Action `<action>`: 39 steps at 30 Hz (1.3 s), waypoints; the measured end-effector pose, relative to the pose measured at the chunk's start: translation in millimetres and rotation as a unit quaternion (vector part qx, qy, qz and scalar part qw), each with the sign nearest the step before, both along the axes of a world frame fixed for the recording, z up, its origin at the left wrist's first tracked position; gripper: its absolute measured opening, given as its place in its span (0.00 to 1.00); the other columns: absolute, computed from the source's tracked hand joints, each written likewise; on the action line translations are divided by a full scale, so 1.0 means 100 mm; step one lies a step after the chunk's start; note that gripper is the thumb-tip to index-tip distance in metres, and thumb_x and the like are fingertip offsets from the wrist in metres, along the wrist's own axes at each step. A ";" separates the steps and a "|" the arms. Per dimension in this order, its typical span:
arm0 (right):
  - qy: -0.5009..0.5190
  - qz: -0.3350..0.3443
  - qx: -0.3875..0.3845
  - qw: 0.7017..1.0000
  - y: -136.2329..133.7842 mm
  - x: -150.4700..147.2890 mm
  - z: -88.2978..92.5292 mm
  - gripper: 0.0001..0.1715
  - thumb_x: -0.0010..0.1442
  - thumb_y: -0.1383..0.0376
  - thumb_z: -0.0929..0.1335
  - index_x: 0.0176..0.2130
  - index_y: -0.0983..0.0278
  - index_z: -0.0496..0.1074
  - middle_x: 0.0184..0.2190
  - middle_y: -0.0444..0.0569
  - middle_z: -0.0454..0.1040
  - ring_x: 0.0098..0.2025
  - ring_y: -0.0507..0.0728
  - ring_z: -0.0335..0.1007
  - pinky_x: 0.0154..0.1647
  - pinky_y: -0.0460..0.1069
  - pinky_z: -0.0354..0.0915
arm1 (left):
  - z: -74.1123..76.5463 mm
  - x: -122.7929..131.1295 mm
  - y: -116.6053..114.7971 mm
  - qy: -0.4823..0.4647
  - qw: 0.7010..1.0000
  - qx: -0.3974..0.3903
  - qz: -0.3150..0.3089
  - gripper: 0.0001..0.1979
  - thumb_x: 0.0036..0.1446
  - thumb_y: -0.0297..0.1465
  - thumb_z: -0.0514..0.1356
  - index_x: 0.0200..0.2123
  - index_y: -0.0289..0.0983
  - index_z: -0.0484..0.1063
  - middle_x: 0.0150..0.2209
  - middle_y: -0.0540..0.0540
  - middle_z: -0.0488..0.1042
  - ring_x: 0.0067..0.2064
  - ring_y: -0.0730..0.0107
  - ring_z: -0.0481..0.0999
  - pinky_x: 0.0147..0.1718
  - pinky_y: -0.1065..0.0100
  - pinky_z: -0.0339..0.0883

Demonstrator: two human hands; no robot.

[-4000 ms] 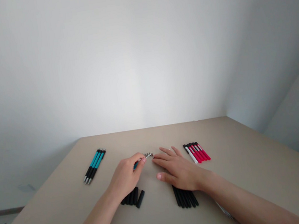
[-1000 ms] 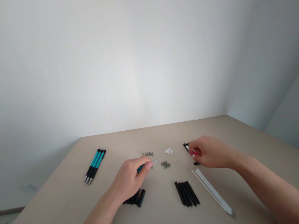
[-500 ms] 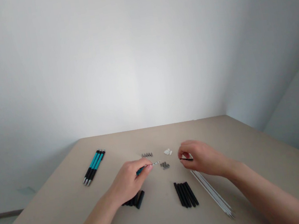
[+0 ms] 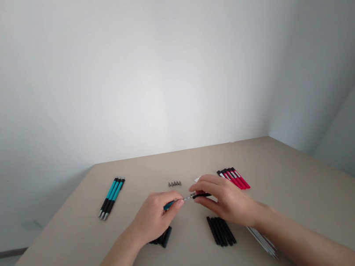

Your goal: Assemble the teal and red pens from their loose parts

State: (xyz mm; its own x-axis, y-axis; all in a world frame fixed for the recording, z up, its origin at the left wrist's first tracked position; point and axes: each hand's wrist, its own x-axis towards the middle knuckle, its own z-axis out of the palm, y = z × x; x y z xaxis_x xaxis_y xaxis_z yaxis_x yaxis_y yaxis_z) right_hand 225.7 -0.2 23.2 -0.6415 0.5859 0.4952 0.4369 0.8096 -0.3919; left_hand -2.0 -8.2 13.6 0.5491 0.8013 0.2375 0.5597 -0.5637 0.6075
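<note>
In the head view my left hand [image 4: 159, 213] is closed on a blue pen barrel [image 4: 168, 205], with a thin pale refill tip sticking out to the right. My right hand [image 4: 229, 198] pinches a slim black tube [image 4: 202, 195] in line with the barrel. The tube's left end meets the refill tip, or nearly so; I cannot tell whether it is around it. Partly under my left hand lie short black grips [image 4: 167, 237]. Small white pieces [image 4: 197, 179] show behind my right fingers, which mostly cover the small metal springs.
Assembled blue pens [image 4: 111, 198] lie at the left of the table [image 4: 83, 262]. Small metal cone tips [image 4: 175, 183] stand in a row behind my hands. Pink barrels [image 4: 236, 178] lie at the back right. Black tubes [image 4: 221, 231] and long white refills [image 4: 263, 244] lie in front.
My right hand has moved left with the black tube, up to the refill tip. The pink barrels have come into sight behind it. My left hand has hardly moved.
</note>
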 end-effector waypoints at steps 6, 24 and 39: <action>0.015 -0.019 -0.007 1.000 0.01 0.03 -0.02 0.11 0.63 0.68 0.64 0.47 0.63 0.68 0.38 0.51 0.73 0.40 0.56 0.69 0.40 0.49 0.65 | 0.02 0.01 0.00 0.007 1.000 0.002 0.010 0.15 0.65 0.36 0.48 0.32 0.37 0.71 0.27 0.52 0.71 0.29 0.75 0.67 0.31 0.75 0.57; 0.021 0.023 -0.058 0.998 -0.05 -0.23 -0.07 0.09 0.63 0.69 0.65 0.45 0.63 0.68 0.36 0.48 0.74 0.37 0.54 0.70 0.39 0.46 0.65 | 0.02 0.04 -0.06 0.024 1.000 -0.007 0.019 0.08 0.58 0.29 0.53 0.27 0.37 0.66 0.23 0.53 0.67 0.24 0.76 0.64 0.23 0.74 0.53; 0.142 0.019 -0.043 0.989 -0.06 -0.23 -0.11 0.16 0.60 0.75 0.62 0.46 0.63 0.68 0.35 0.50 0.70 0.37 0.55 0.68 0.38 0.49 0.66 | 0.01 0.03 -0.05 0.012 0.999 -0.013 0.041 0.06 0.59 0.31 0.54 0.34 0.38 0.70 0.24 0.53 0.67 0.25 0.75 0.63 0.25 0.74 0.54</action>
